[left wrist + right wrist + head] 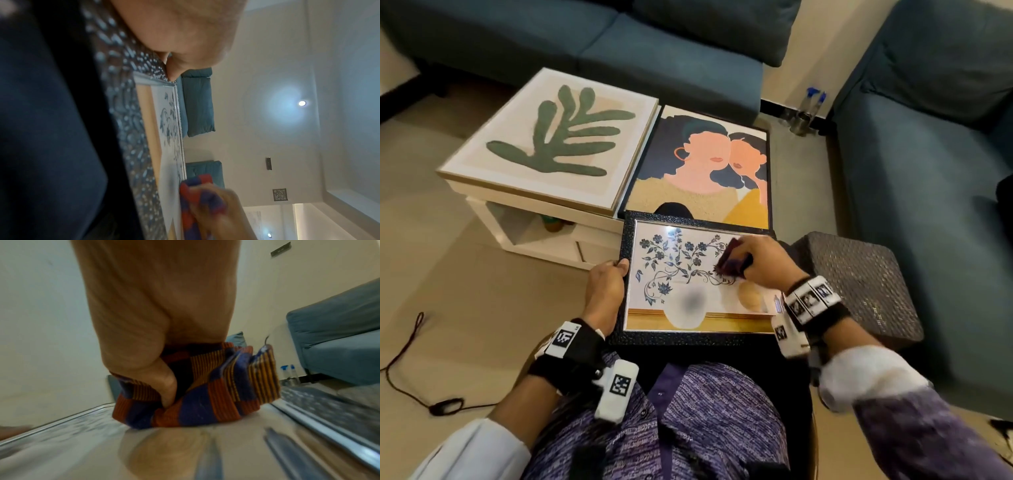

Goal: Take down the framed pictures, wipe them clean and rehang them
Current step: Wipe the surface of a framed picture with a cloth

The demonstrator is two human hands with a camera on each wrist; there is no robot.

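Wiping the glass of a small flower picture held on the lap.

The black textured-frame picture of blue flowers in a white vase lies flat on the person's knees. The left hand grips its left edge, thumb over the frame. The right hand clutches a bunched red-and-blue striped cloth pressed to the glass near the picture's far right corner. Beyond it lie a two-faces picture and a green-leaf picture.
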